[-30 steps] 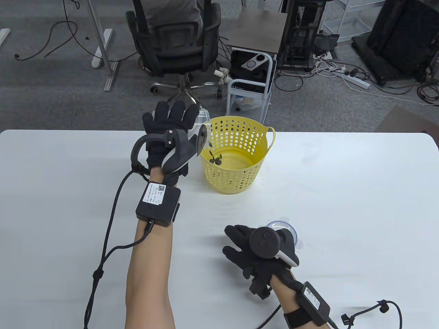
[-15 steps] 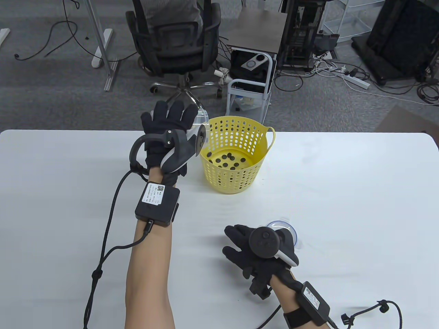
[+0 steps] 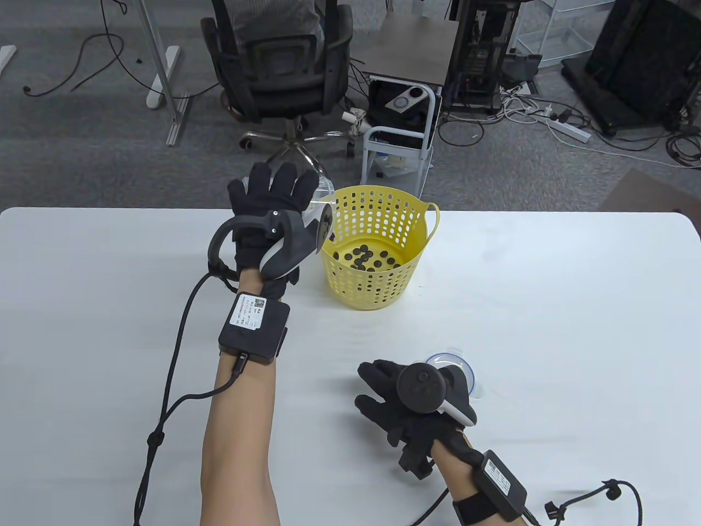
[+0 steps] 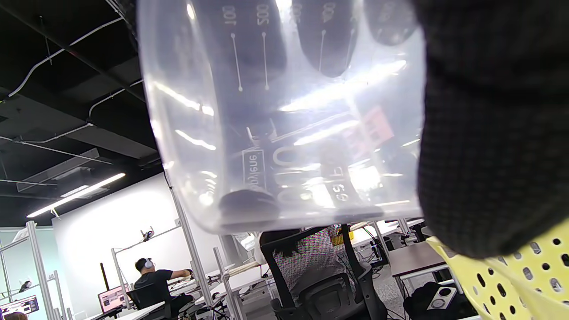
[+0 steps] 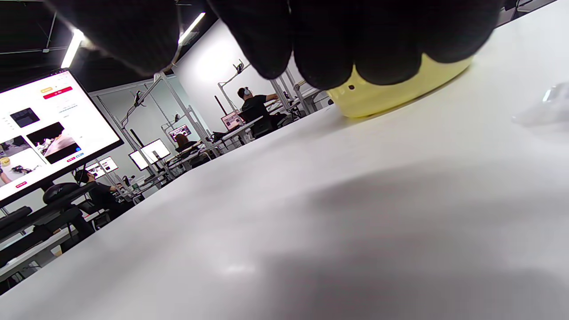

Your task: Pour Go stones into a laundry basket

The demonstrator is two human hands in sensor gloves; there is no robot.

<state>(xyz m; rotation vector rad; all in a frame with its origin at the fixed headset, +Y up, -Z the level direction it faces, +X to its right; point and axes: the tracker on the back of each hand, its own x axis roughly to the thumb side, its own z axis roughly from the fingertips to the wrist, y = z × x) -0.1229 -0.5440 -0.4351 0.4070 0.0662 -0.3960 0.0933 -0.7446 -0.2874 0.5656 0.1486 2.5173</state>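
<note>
Grey carpet floor [image 3: 82, 159]; black office chair [image 3: 279, 66]; white table [image 3: 547, 307].

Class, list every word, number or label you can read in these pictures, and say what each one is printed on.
"100" and "200": mirrored scale marks on the clear plastic measuring cup that the left hand grips.
More scale numbers beside them: glare, unreadable.
Boxed word and raised letters near the cup's base: mirrored, not readable for certain.
White label with a QR code on the black wrist box: too small.
Large wall screen: text too blurred.
</note>
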